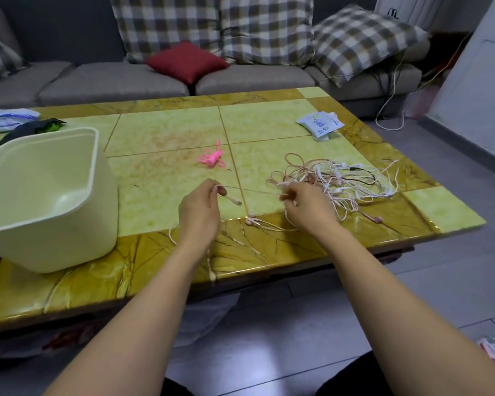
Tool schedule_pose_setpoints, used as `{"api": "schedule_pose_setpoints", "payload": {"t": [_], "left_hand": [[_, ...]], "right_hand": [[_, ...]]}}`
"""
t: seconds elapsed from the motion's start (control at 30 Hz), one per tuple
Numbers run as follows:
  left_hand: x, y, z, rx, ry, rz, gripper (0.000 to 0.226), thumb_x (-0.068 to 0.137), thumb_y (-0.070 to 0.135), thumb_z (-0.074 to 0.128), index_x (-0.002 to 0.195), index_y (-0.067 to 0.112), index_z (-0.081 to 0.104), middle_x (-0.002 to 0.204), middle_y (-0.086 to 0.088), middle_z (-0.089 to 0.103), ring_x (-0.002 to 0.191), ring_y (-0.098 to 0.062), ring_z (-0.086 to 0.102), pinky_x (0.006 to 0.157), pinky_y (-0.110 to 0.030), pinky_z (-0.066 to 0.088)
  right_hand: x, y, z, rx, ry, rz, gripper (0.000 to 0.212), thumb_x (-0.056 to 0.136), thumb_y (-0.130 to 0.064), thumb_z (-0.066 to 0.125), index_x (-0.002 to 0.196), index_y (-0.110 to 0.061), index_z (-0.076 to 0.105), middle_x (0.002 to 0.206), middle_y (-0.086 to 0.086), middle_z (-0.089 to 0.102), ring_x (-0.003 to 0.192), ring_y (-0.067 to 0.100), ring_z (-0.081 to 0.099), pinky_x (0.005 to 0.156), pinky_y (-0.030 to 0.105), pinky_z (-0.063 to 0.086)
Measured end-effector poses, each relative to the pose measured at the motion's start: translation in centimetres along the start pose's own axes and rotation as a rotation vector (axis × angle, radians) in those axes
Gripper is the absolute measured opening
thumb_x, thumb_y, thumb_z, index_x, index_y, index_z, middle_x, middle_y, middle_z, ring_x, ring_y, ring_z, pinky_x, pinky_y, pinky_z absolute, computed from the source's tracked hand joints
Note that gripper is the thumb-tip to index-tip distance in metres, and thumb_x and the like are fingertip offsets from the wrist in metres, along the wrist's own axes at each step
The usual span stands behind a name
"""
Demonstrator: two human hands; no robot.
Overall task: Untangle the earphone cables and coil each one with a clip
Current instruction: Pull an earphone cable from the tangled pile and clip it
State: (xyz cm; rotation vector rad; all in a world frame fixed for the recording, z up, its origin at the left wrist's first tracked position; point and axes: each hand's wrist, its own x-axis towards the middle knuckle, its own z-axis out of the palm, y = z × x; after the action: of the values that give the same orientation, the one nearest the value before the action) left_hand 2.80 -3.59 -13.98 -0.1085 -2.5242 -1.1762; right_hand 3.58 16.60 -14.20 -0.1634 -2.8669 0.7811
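A tangle of pink, white and dark earphone cables (346, 178) lies on the right half of the table (169, 130). A pale pink cable (255, 190) is stretched taut between my hands above the table. My left hand (200, 207) pinches it near its plug (235, 200), which hangs just below the fingers. My right hand (306, 207) pinches the same cable at the near left edge of the tangle. Two pink earbuds (252, 219) lie on the table between my wrists. A bunch of bright pink clips (212, 159) sits at the table's middle, beyond my hands.
A cream plastic bin (45, 195) stands on the table's left side. A white-and-blue packet (320, 125) lies at the far right corner. Bags and dark cloth (15, 121) sit at the far left. A grey sofa (112, 81) with cushions runs behind the table.
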Motion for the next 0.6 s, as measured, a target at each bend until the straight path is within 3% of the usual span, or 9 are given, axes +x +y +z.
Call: {"api": "schedule_pose_setpoints", "payload": {"t": [0.07, 0.13, 0.23, 0.33, 0.4, 0.47, 0.53, 0.6], "left_hand": [[0.4, -0.4, -0.5, -0.031, 0.130, -0.079, 0.028, 0.104, 0.017, 0.036, 0.098, 0.013, 0.064, 0.079, 0.001, 0.062, 0.064, -0.015, 0.049, 0.060, -0.033, 0.030], [0.7, -1.0, -0.9, -0.036, 0.175, -0.156, 0.031, 0.104, 0.016, 0.034, 0.100, 0.013, 0.064, 0.084, -0.003, 0.063, 0.067, -0.016, 0.049, 0.061, -0.032, 0.028], [0.3, -1.6, -0.4, 0.218, 0.009, -0.284, 0.033, 0.102, 0.016, 0.032, 0.113, 0.014, 0.063, 0.114, -0.010, 0.064, 0.105, -0.027, 0.050, 0.080, -0.033, 0.034], [-0.5, -0.7, 0.1, 0.569, -0.128, -0.246, 0.040, 0.095, 0.017, 0.044, 0.135, 0.014, 0.047, 0.148, -0.010, 0.037, 0.133, -0.030, 0.024, 0.102, -0.041, 0.021], [-0.5, 0.6, 0.3, 0.489, -0.044, -0.029, 0.050, 0.088, 0.011, 0.048, 0.137, 0.015, 0.045, 0.150, -0.005, 0.033, 0.136, -0.027, 0.020, 0.104, -0.041, 0.014], [-0.6, 2.0, 0.6, 0.300, -0.064, 0.183, 0.047, 0.086, 0.014, 0.042, 0.132, 0.014, 0.052, 0.139, -0.006, 0.047, 0.131, -0.025, 0.033, 0.104, -0.036, 0.018], [-1.3, 3.4, 1.3, 0.092, -0.200, 0.197, 0.045, 0.091, 0.023, 0.034, 0.129, 0.011, 0.056, 0.131, -0.006, 0.054, 0.124, -0.023, 0.045, 0.102, -0.030, 0.027], [-2.0, 3.7, 1.9, -0.072, -0.335, 0.040, 0.048, 0.093, 0.036, 0.033, 0.128, 0.014, 0.058, 0.128, -0.006, 0.058, 0.118, -0.023, 0.053, 0.103, -0.033, 0.038]], "right_hand": [[0.2, 0.3, -1.1, -0.001, 0.248, -0.024, 0.016, 0.094, -0.018, 0.056, 0.104, -0.018, 0.069, 0.104, 0.004, 0.068, 0.095, 0.027, 0.062, 0.075, 0.040, 0.051], [0.2, 0.3, -1.3, 0.012, 0.349, -0.075, 0.016, 0.097, -0.023, 0.056, 0.105, -0.018, 0.068, 0.103, 0.003, 0.067, 0.094, 0.026, 0.061, 0.072, 0.040, 0.049], [-0.3, 0.3, 0.1, -0.088, 0.150, -0.064, 0.017, 0.096, -0.025, 0.057, 0.105, -0.022, 0.072, 0.101, 0.002, 0.072, 0.095, 0.025, 0.065, 0.070, 0.034, 0.049], [-0.3, -0.2, 0.5, -0.076, 0.170, -0.114, 0.018, 0.094, -0.022, 0.060, 0.104, -0.023, 0.075, 0.099, 0.001, 0.074, 0.095, 0.025, 0.065, 0.070, 0.034, 0.050], [-0.1, -1.0, 0.2, -0.046, 0.212, -0.146, 0.018, 0.094, -0.023, 0.061, 0.103, -0.024, 0.076, 0.098, 0.001, 0.074, 0.096, 0.024, 0.064, 0.071, 0.035, 0.051], [-0.1, -1.4, 0.4, -0.022, 0.172, -0.165, 0.018, 0.093, -0.022, 0.062, 0.103, -0.024, 0.076, 0.100, 0.000, 0.075, 0.096, 0.024, 0.066, 0.074, 0.036, 0.052], [-0.5, -1.5, 1.0, -0.014, 0.134, -0.189, 0.018, 0.093, -0.021, 0.062, 0.103, -0.024, 0.076, 0.102, 0.001, 0.075, 0.096, 0.024, 0.066, 0.076, 0.037, 0.053], [-0.8, -1.4, 1.3, 0.013, 0.117, -0.225, 0.018, 0.092, -0.020, 0.062, 0.103, -0.022, 0.076, 0.102, 0.002, 0.074, 0.096, 0.025, 0.066, 0.077, 0.037, 0.051]]}}
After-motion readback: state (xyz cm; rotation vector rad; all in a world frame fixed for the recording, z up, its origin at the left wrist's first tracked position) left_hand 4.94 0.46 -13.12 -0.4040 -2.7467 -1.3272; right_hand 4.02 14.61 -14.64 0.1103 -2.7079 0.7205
